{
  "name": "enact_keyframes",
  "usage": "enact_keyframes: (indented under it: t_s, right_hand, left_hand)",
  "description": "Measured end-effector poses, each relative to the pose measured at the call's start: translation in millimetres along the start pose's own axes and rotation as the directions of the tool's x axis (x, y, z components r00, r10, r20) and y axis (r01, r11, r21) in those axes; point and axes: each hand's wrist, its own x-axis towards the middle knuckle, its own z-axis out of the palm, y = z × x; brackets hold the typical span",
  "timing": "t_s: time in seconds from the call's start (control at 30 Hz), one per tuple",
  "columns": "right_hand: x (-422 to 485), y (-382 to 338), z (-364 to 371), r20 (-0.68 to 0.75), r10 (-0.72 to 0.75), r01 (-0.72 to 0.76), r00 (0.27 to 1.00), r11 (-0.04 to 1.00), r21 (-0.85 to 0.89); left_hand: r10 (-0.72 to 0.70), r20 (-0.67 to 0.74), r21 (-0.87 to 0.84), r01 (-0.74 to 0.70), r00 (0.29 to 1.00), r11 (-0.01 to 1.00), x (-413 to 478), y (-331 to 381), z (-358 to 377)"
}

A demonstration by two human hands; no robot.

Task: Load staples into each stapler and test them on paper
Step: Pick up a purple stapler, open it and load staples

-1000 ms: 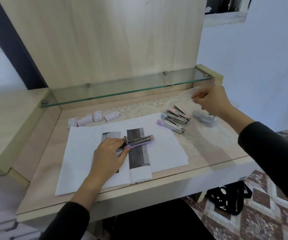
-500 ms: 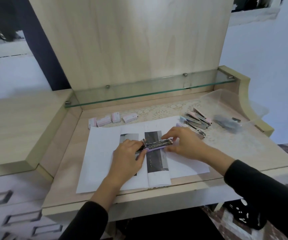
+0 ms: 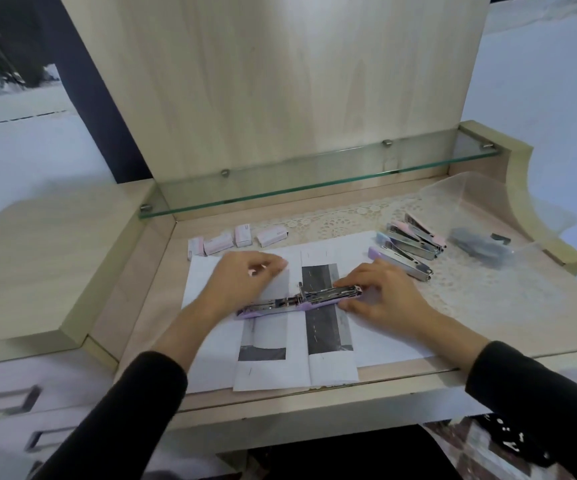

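Pinching the opened purple stapler (image 3: 297,301) on the paper (image 3: 377,341) with right hand (image 3: 380,296); left hand (image 3: 245,282) curled, contents unclear. Probably mid-loading, other staplers (image 3: 408,247) pending.

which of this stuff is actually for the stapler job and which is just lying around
For the job: opened purple stapler, other staplers, staple boxes, paper sheets.
Just lying about: lace mat, glass shelf, black bag on the floor.
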Motion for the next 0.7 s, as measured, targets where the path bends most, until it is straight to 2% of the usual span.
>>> enact_keyframes:
  t_s: [0.17, 0.33, 0.43, 0.57, 0.7]
  right_hand:
    - [0, 4, 2, -0.004, 0.017, -0.016, 1.000, 0.999, 0.034]
    - [0, 5, 1, 0.010, 0.041, -0.041, 0.999, 0.998, 0.049]
    - [0, 4, -1, 0.008, 0.039, -0.040, 0.999, 0.998, 0.053]
    - [0, 2, -2, 0.010, 0.036, -0.036, 0.999, 0.997, 0.063]
    - [0, 4, -1, 0.031, 0.046, -0.047, 0.998, 0.998, 0.052]
  left_hand:
    - [-0.048, -0.059, 0.245, 0.061, 0.997, 0.968, 48, -21, -8]
    - [0.009, 0.015, 0.433, -0.015, 1.000, 0.901, 92, -24, 7]
    - [-0.039, 0.078, 0.516, -0.007, 0.996, 0.856, 104, -28, 21]
    - [-0.053, 0.049, 0.515, 0.021, 0.997, 0.857, 105, -32, 28]
    - [-0.001, 0.013, 0.407, -0.004, 1.000, 0.913, 95, -27, 26]
